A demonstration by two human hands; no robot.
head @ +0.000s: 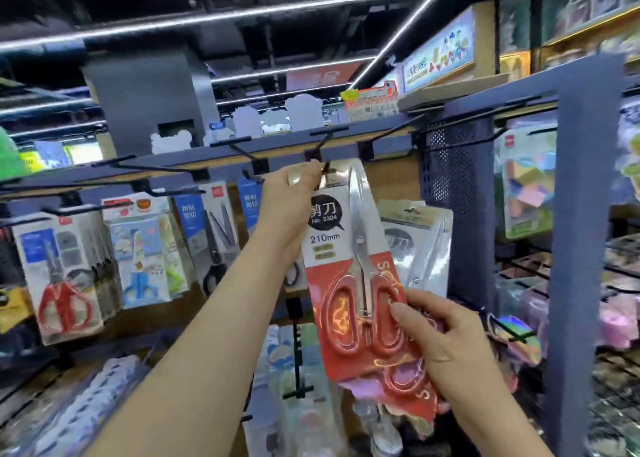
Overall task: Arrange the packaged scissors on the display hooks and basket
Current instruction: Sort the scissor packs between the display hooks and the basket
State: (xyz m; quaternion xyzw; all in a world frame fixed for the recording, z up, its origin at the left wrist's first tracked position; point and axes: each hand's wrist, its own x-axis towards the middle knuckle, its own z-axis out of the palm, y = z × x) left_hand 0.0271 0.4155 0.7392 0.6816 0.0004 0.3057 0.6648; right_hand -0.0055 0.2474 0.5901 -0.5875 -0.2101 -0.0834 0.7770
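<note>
Left grip (291, 193) pinches the top edge of the packaged scissors (346, 245) at the black display hook (320, 150); right grip (446, 338) clamps its red base — light, stiffish card, slick blister, likely best steered by the hang-hole.

I'm seeing a shop aisle: black display hooks (325, 141) on a rack rail (173, 160), packaged scissors (64, 276) hanging in rows, more carded goods (526, 186) right, strip lights (221, 16) and a colourful sign (438, 54) overhead.

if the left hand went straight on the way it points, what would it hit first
Probably the black display hook just past the left hand, which pinches the top of the scissors pack. Depth is unclear.
</note>
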